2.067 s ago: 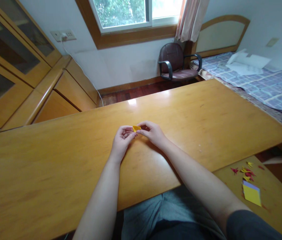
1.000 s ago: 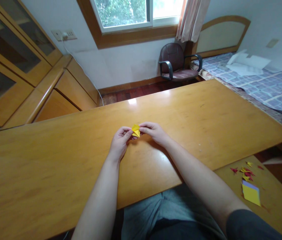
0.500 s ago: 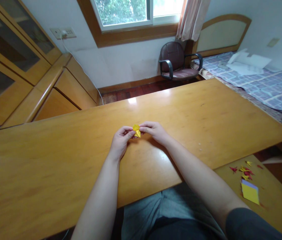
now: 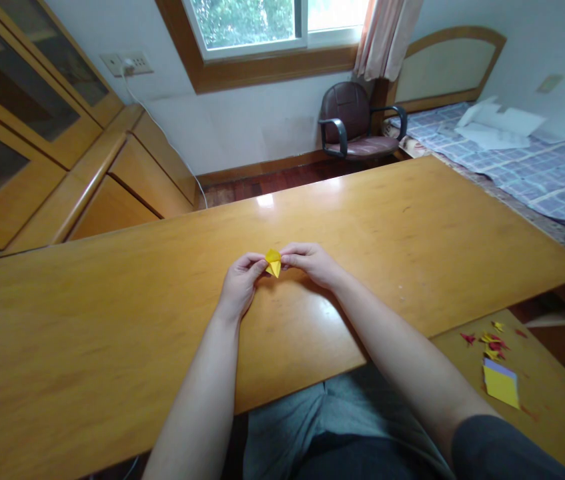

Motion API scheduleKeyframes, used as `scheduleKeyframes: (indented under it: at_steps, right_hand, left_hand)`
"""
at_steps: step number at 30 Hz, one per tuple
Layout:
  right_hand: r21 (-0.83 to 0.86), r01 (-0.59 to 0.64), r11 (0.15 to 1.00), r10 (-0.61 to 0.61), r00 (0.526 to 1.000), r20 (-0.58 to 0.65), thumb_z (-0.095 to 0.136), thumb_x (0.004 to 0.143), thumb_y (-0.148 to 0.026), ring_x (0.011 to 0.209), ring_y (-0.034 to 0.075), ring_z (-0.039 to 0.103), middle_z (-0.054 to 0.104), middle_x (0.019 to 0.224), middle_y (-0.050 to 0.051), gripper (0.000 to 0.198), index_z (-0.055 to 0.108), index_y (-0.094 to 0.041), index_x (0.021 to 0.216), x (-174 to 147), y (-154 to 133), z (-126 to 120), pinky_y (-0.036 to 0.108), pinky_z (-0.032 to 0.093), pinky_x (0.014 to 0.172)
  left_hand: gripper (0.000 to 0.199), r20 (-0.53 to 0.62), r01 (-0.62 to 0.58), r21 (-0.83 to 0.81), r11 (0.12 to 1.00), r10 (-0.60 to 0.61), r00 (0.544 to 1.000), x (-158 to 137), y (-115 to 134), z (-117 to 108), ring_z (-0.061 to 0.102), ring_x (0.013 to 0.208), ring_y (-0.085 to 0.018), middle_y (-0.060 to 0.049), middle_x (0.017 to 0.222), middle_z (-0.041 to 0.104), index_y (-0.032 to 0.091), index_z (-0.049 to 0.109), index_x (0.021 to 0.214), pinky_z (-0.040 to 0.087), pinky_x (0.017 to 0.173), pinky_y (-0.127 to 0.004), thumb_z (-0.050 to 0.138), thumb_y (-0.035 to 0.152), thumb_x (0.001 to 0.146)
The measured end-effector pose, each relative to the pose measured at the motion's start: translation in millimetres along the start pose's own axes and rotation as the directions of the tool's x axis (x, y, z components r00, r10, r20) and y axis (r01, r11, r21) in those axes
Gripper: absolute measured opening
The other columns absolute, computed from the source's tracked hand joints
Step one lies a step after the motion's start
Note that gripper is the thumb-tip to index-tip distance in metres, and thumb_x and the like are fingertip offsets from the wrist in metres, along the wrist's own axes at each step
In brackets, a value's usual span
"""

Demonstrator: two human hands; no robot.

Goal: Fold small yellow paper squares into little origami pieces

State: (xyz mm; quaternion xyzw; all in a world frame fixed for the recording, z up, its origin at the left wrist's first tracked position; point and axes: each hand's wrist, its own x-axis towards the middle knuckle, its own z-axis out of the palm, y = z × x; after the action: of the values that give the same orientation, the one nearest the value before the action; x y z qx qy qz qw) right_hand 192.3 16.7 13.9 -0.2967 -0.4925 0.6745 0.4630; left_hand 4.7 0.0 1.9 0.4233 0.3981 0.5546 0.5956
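A small piece of folded yellow origami paper [image 4: 273, 263] is held just above the wooden table [image 4: 162, 313]. My left hand [image 4: 241, 280] pinches its left edge between thumb and fingers. On the opposite edge, the thumb and forefinger of my right hand [image 4: 309, 263] are closed on the same paper. A rounded flap shows at the top and a narrow point faces down toward me. Some of the fingertips are hidden behind the paper.
On a lower surface at right lie several small red and yellow folded papers [image 4: 495, 343] beside a stack of yellow paper squares [image 4: 501, 385]. Beyond the table are a brown armchair [image 4: 347, 123], a bed [image 4: 537, 167] and a wooden cabinet [image 4: 92, 173] at left.
The yellow paper's upper flap looks wider and more spread, and its lower point has shifted slightly left. My left thumb has drawn back a little toward the paper's edge.
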Motion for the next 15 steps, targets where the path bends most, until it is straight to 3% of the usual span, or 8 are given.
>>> scheduleKeyframes:
  at_steps: [15]
  right_hand:
    - [-0.072,-0.063,0.995,0.067,0.996,0.052,0.089,0.06,-0.035,0.085,0.018,0.066,0.076,0.087,0.005,0.027,0.079,-0.017,0.078,-1.2,-6.5,-12.3,0.034,0.05,0.089]
  left_hand:
    - [0.027,0.083,0.032,0.128,0.991,-0.043,0.996,-0.3,-1.9,-6.6,0.063,0.066,-0.013,-0.001,0.07,0.072,0.018,0.073,0.069,0.05,0.068,-0.026,0.091,0.035,0.058]
